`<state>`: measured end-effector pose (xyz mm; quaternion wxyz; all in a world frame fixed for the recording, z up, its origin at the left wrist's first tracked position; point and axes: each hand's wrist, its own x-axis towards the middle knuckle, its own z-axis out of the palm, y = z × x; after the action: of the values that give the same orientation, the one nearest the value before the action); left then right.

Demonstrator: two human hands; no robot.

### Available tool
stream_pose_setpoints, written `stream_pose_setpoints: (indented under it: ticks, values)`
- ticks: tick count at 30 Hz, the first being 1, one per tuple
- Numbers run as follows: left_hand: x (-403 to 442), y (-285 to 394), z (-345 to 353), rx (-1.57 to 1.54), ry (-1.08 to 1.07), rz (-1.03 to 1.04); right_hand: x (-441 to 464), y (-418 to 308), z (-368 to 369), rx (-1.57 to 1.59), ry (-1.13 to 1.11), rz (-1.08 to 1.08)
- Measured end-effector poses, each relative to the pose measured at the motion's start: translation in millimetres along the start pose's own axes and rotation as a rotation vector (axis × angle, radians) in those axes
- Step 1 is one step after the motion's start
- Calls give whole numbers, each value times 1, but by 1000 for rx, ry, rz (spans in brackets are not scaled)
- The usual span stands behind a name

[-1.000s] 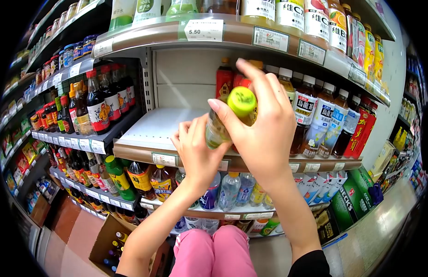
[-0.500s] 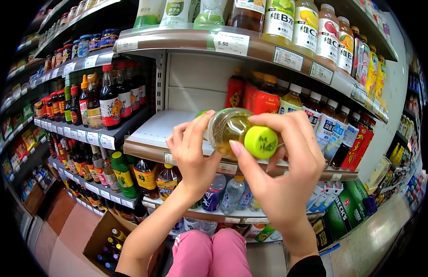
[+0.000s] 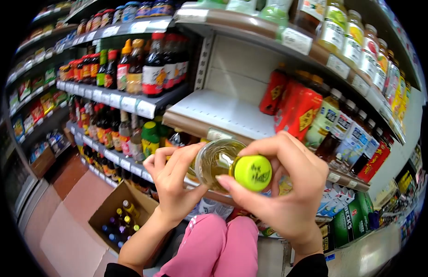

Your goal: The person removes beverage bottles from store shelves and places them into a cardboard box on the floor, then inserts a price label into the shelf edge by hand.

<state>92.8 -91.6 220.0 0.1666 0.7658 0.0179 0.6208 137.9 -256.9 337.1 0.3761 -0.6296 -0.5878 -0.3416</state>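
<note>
A clear plastic drink bottle (image 3: 215, 161) with pale yellow-green liquid is held before me, tilted so its lime-green cap (image 3: 253, 173) points toward the camera and to the right. My left hand (image 3: 174, 180) is closed around the far part of the body. With thumb and fingers, my right hand (image 3: 290, 184) grips the bottle around its neck and cap. The bottle's lower end is hidden behind my left hand. Beyond it lies a white shelf (image 3: 223, 115), with red drink bottles (image 3: 294, 108) at its right side.
Dark sauce bottles (image 3: 155, 69) line the shelves on the left. Above right, a shelf carries vitamin-drink bottles (image 3: 334, 27). An open cardboard box (image 3: 103, 210) of bottles stands on the floor at lower left. A green beer carton (image 3: 354, 219) is at lower right.
The view has turned left and tilted, so the shelves appear shifted right. Both hands and the bottle sit lower in view. The grip on the bottle looks unchanged.
</note>
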Motion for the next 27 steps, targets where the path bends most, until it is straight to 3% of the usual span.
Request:
stream_pose_setpoints:
  ticks: [3, 4, 8, 16, 27]
  values:
    - [-21, -15, -19, -14, -125, -99, 2, 4, 29, 112, -99, 151]
    - [-27, -20, -23, -20, -160, -128, 5, 0, 37, 217, -190, 386]
    - [-41, -36, -38, -77, -240, -272, 3, 17, 86, 234, -302, 429]
    - [-34, -67, -60, -31, -446, -303, -15, 21, 154, 282, -455, 504]
    - [-53, -99, -74, 18, -412, -337, -49, 9, 209, 355, -473, 604]
